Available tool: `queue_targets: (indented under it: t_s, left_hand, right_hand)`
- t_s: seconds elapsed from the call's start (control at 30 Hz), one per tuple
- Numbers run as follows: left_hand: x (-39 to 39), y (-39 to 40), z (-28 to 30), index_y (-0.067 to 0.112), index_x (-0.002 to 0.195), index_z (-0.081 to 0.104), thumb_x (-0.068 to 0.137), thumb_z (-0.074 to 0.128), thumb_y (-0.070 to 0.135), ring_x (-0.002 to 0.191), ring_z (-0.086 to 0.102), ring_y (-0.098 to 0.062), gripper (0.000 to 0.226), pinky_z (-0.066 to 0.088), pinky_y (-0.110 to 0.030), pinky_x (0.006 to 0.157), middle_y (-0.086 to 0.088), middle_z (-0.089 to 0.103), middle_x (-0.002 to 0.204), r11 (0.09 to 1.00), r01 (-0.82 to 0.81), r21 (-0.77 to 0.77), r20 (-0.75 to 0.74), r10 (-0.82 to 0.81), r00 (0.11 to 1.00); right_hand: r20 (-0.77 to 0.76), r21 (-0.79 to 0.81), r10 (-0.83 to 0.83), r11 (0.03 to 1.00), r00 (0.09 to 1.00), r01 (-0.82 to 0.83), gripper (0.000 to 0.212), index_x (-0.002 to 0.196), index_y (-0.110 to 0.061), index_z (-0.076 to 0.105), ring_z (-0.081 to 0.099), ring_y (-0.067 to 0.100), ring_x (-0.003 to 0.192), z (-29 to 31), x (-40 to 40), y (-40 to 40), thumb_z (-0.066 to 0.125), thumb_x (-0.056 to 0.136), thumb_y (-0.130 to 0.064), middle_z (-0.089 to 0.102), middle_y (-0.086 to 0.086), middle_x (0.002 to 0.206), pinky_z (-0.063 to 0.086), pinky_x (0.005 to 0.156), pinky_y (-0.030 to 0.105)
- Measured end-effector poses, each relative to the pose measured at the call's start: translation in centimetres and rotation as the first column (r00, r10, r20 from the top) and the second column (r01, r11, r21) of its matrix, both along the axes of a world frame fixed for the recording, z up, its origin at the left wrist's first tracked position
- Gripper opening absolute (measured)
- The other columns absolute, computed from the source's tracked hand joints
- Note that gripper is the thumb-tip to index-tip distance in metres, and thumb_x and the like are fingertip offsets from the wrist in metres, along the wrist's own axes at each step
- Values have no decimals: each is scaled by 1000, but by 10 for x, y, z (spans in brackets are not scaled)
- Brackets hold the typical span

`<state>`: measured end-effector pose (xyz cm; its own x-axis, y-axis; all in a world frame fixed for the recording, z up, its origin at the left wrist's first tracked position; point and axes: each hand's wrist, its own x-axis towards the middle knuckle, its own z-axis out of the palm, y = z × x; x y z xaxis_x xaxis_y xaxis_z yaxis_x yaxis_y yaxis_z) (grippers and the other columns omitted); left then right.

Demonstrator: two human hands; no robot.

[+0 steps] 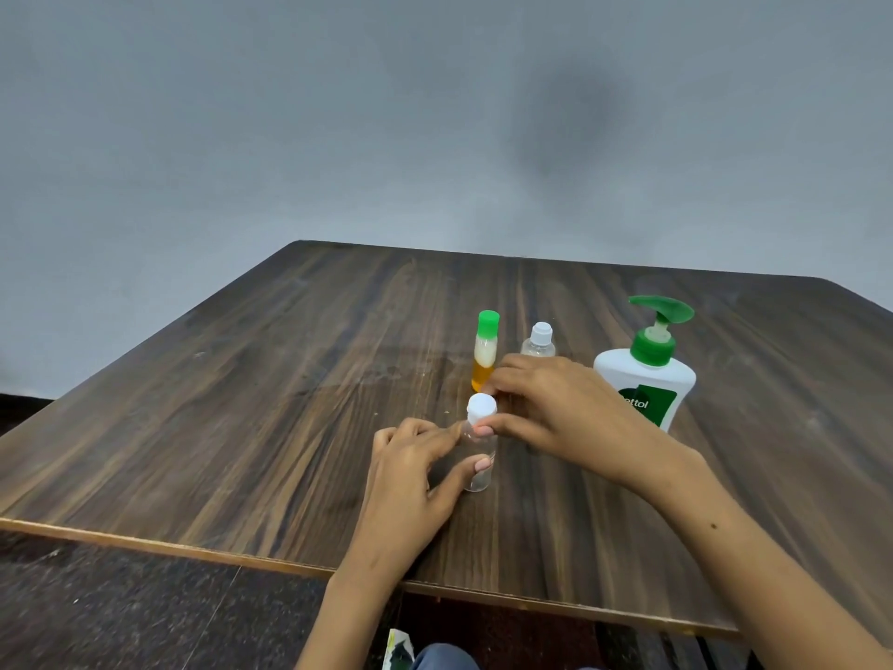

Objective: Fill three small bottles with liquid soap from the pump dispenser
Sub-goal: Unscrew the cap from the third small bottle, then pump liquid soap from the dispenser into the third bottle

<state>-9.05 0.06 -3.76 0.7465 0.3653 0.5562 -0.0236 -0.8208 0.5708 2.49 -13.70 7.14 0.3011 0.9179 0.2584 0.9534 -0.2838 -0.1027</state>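
Observation:
A small clear bottle [479,476] with a white cap [482,408] stands upright on the dark wooden table [270,408]. My left hand [410,476] holds its body between thumb and fingers. My right hand [551,408] pinches the white cap from the right. Behind them stands a slim bottle [485,350] with a green cap and yellow liquid in its lower part. A second clear bottle [539,341] with a white cap is partly hidden by my right hand. The white pump dispenser [647,374] with a green pump head stands at the right.
The table's near edge [193,548] runs across the lower part of the view, with dark floor below it. A grey wall rises behind the table. A small white and green object [398,650] lies near my lap at the bottom.

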Motion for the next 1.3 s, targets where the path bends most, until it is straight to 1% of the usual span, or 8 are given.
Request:
queue_targets:
  t_s: [0.1, 0.2, 0.4, 0.6, 0.77, 0.9, 1.13, 1.3]
  left_hand:
    - [0, 0, 0, 38, 117, 67, 83, 46, 67, 93, 53, -2, 49, 23, -9, 87, 18, 61, 87, 1000, 7, 6, 8, -7, 1000]
    - [-1, 0, 1, 40, 112, 68, 85, 47, 62, 92, 51, -1, 41, 23, -11, 86, 18, 63, 85, 999, 12, 37, 0, -12, 1000]
    - [-1, -3, 2, 44, 114, 64, 82, 49, 63, 93, 52, -1, 40, 24, -8, 88, 17, 60, 88, 1000, -7, -2, 38, 7, 999]
    - [-1, 0, -1, 37, 117, 67, 81, 46, 68, 98, 52, -4, 52, 21, -5, 88, 17, 61, 92, 1000, 3, -23, -9, -3, 1000]
    - [-2, -1, 2, 33, 118, 67, 79, 44, 69, 98, 52, -1, 58, 20, -6, 89, 18, 61, 93, 999, 4, -53, 8, -3, 1000]
    - [-6, 1, 4, 27, 117, 68, 83, 44, 62, 92, 54, 1, 54, 20, -5, 92, 15, 65, 94, 996, -89, -16, 43, 90, 995]
    - [-7, 4, 4, 27, 115, 69, 81, 45, 63, 88, 55, -2, 55, 21, -4, 90, 21, 58, 82, 981, -159, -108, 56, 165, 985]
    - [-7, 2, 7, 27, 114, 69, 82, 54, 59, 89, 55, -2, 49, 20, -2, 91, 28, 54, 82, 979, -159, -130, 41, 166, 985]
  right_hand:
    - [-100, 13, 67, 998, 993, -66, 37, 122, -28, 60, 51, 1, 93, 4, 0, -3, 58, 90, -47, 54, -18, 107, 51, 77, 37]
    - [-48, -43, 21, 999, 999, -23, 67, 138, -33, 45, 44, -4, 94, 10, -6, -5, 52, 82, -68, 50, -21, 112, 48, 79, 31]
    - [149, -55, -9, 998, 989, 17, 34, 109, -25, 59, 56, 11, 94, 11, -13, 5, 50, 93, -53, 55, -11, 102, 37, 64, 29]
    - [-136, 183, 133, 977, 982, -107, 19, 103, -25, 68, 57, 4, 84, 24, 4, -6, 69, 87, -15, 62, -12, 98, 48, 67, 23]
    - [-413, 478, 19, 856, 911, 199, 20, 91, -18, 62, 65, 3, 80, 2, 5, -6, 74, 80, -6, 67, -10, 92, 51, 66, 15]
    - [-601, 479, -4, 799, 799, 365, 17, 93, -14, 63, 67, 8, 80, -33, 7, 15, 73, 82, -7, 67, -3, 91, 56, 75, 25]
    - [-522, 357, -147, 857, 840, 372, 12, 75, -13, 69, 67, 13, 73, -64, 15, 40, 81, 74, -15, 72, 0, 78, 55, 74, 39]
    - [-469, 289, -164, 900, 868, 326, 28, 90, -20, 54, 65, 8, 77, -73, 18, 45, 77, 75, -14, 67, -6, 85, 56, 74, 41]
